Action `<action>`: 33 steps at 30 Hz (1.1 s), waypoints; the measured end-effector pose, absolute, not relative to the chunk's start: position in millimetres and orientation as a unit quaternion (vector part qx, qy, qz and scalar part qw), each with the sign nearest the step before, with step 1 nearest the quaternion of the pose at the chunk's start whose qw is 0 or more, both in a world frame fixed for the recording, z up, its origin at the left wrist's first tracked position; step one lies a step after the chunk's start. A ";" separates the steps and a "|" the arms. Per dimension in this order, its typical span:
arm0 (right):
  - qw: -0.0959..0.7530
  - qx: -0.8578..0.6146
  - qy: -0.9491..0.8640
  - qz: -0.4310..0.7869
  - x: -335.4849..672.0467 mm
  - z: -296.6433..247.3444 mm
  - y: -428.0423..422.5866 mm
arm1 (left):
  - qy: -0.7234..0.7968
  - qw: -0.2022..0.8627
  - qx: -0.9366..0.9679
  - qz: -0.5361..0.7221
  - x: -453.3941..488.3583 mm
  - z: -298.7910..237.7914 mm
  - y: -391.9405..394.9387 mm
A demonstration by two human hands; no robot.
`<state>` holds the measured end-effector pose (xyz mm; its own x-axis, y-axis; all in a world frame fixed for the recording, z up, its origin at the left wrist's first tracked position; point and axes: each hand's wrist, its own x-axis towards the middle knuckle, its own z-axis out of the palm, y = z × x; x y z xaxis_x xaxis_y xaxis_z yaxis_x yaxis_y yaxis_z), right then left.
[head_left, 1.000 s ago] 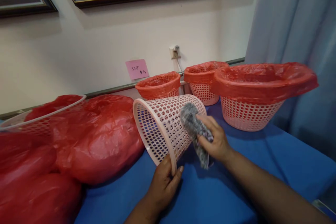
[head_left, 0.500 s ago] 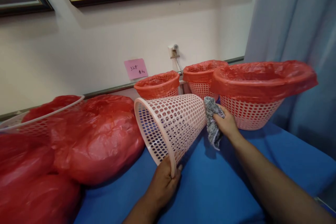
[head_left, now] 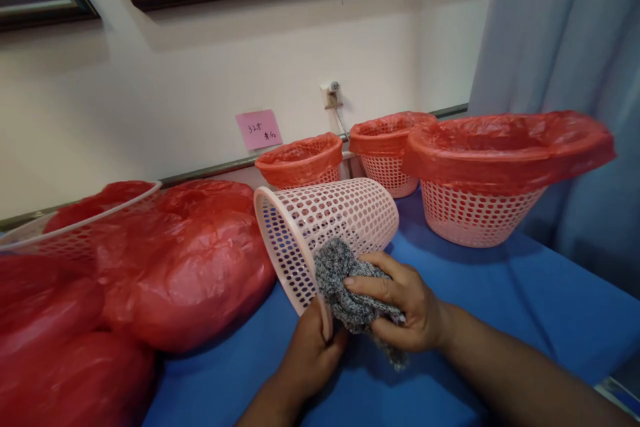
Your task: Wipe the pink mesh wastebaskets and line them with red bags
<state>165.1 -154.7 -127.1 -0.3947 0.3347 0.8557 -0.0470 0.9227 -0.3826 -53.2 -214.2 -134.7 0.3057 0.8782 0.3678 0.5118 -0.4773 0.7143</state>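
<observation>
A pale pink perforated wastebasket (head_left: 345,210) lies tilted on its side, its open mouth turned to the left. My left hand (head_left: 313,350) grips the lower part of its rim, fingers inside and thumb outside. In my right hand (head_left: 407,303) is a bunched grey speckled cloth (head_left: 345,287), pressed against the outside of the basket near the rim, just above my left hand. Part of the basket's lower side is hidden behind the cloth and my right hand.
Behind stand three wastebaskets lined with red bags: a left one (head_left: 305,163), a middle one (head_left: 387,163) and a large right one (head_left: 480,207). Red plastic bags (head_left: 200,267) bulge on the left beside another basket rim (head_left: 140,195). A blue surface (head_left: 410,393) lies beneath; a pink note (head_left: 259,129) is on the wall.
My right hand has moved the cloth from the basket's base end, left and toward me, to near the rim. The basket and my left hand have barely moved.
</observation>
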 end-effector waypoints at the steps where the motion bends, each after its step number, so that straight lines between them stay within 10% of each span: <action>1: 0.527 -0.085 -0.827 0.176 166.5 -126.3 -152.8 | 0.449 0.234 0.760 0.406 -54.4 -135.2 -216.5; 7: 0.515 -0.114 -0.836 0.150 169.0 -125.1 -145.8 | 0.460 0.206 0.731 0.459 -62.1 -135.5 -222.4; 15: 0.640 -0.509 -0.505 0.277 202.9 -138.1 -64.5 | 0.457 0.213 0.751 0.426 -58.3 -134.9 -222.8; 28: 0.582 -0.089 -0.806 0.063 160.4 -130.3 -160.1 | 0.425 0.199 0.810 0.353 -50.6 -127.4 -217.2; 33: 0.609 -0.323 -0.719 0.090 175.0 -134.8 -121.8 | 0.450 0.194 0.804 0.338 -49.8 -123.1 -214.4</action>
<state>175.0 -121.8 -134.8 -0.0489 0.5739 0.8175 0.3537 0.7754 -0.5232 -49.8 -214.4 -123.1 0.3665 0.8540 0.3693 0.5916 -0.5202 0.6159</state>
